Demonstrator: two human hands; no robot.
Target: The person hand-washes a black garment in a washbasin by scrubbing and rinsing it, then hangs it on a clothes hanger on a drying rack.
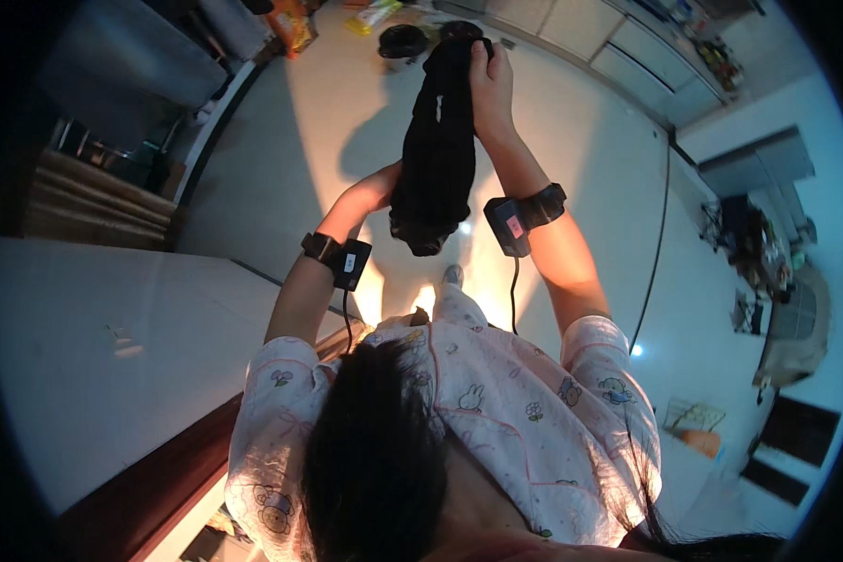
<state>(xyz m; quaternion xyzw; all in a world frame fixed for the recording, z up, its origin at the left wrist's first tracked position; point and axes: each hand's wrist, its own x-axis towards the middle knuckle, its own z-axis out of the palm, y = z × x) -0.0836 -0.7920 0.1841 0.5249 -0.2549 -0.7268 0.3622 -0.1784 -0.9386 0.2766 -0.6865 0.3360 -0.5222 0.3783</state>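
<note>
A black cloth item (439,147), seemingly a folded or bunched garment with a small white mark, hangs in front of me above the floor. My right hand (492,88) grips its far end from the right side, the thumb and fingers closed on the cloth. At its left edge is my left hand (383,184), with the fingers hidden behind the fabric, so its hold is partly out of sight. Each forearm wears a black strap with a small black box and a cable.
A pale table or counter top (112,351) lies at the left. Dark round objects (402,42) and an orange bag (291,28) are on the floor at the far side. Cabinets (583,28) stand at the far right. A dark curtain (133,70) hangs at the upper left.
</note>
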